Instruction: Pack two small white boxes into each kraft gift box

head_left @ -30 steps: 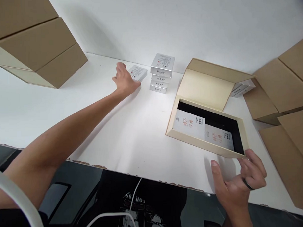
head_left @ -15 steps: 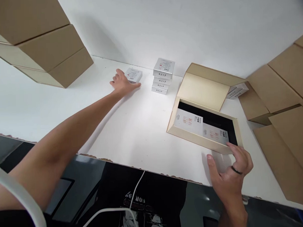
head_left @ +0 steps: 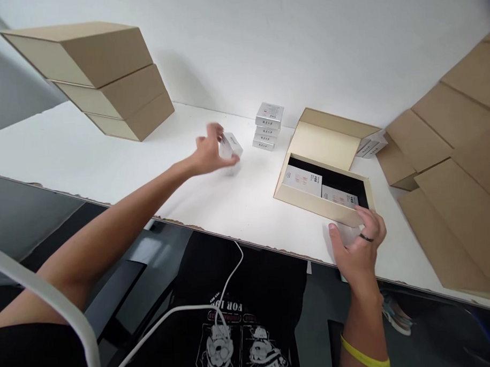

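Fingers of the left hand (head_left: pixel 209 153): closed on a small white carton (head_left: pixel 231 145), which is pinched by its sides between thumb and fingertips.
Held carton: tilted, slightly blurred, well to the left of the open gift box; whether it is lifted clear of the table (head_left: pixel 246 210) cannot be told.
Fingers of the right hand (head_left: pixel 357 254): loosely spread, nothing clasped; fingertips are laid at the near right corner of the gift box, thumb held apart from it.
Gift box (head_left: pixel 310 201): lid raised at the back, black interior shown; two lettered white cartons (head_left: pixel 302 180) are set side by side within.
Carton stack (head_left: pixel 268 124): four silver-white cartons, piled just left of the gift box.
Pair of cartons (head_left: pixel 371 146): partly hidden behind the gift box's lid.
Tan boxes: three (head_left: pixel 116 83) are stacked far left of the gift box; more (head_left: pixel 428 129) are piled to its right.
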Motion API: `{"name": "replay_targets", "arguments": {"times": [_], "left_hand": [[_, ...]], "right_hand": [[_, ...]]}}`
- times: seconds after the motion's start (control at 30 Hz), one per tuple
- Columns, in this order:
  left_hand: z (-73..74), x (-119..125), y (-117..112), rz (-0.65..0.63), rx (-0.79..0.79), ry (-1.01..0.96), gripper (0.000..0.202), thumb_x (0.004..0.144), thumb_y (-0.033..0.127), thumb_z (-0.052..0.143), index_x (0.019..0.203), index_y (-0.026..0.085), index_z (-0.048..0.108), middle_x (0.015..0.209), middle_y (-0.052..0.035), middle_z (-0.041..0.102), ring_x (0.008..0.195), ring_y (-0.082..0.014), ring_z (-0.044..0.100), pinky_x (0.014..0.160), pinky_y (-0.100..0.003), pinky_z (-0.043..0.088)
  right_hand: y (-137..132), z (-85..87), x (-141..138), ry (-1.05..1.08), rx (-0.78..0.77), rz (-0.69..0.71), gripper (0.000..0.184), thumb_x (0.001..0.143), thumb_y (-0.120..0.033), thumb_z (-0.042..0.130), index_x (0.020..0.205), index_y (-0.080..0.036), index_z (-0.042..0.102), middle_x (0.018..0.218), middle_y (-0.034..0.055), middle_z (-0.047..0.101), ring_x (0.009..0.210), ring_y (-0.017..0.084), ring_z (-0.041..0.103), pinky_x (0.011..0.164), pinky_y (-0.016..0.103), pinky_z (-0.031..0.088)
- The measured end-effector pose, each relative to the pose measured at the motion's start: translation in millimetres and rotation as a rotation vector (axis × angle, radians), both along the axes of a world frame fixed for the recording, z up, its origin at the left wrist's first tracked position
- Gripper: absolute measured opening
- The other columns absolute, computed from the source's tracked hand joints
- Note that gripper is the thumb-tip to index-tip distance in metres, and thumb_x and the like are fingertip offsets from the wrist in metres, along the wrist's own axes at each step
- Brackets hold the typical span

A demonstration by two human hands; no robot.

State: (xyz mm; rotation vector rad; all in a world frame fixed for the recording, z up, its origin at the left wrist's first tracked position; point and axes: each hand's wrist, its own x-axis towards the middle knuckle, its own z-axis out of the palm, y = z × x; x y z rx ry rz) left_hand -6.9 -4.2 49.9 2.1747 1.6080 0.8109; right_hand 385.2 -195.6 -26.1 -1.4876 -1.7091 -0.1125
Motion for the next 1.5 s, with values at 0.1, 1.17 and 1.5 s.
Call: {"name": "replay_targets", "arguments": {"times": [0.1,1.17,1.5], "left_hand": [[-5.3,11.5,-31.8,-0.050,-0.154,0.067,0.097,0.066,0.043,0.084,0.136,0.019,0.022,0.135,-0.0212,0.055,0.125,-0.0384,0.058,0.117,-0.058,0.032],[29.6,224.2,-31.2,-0.830,-0.285,0.329,0.111,0.072,0.068,0.075,0.157,0.013,0.029,0.155,-0.0249,0.050,0.140,-0.0417,0.050,0.116,-0.058,0.039],[31.9,199.3,-29.4,-0.686,-0.266,0.543,0.103,0.070,0.071,0.073,0.150,0.012,0.045,0.125,-0.0240,0.069,0.114,-0.0451,0.065,0.097,-0.056,0.049]], "right_hand": [[1.8,-1.3,-0.1,0.008,0.018,0.019,0.058,0.097,-0.036,0.064,0.148,-0.021,0.040,0.144,0.0160,0.052,0.143,0.033,0.041,0.120,0.063,0.038],[-15.8,10.8,-8.1,0.116,-0.174,-0.003,0.070,0.104,-0.047,0.047,0.159,-0.027,0.008,0.170,0.0188,0.021,0.161,0.028,0.022,0.126,0.061,0.032],[67.9,83.1,19.9,-0.278,-0.651,0.242,0.058,0.087,-0.063,0.066,0.135,-0.032,0.061,0.157,0.0093,0.044,0.150,0.037,0.034,0.125,0.056,0.024]]}}
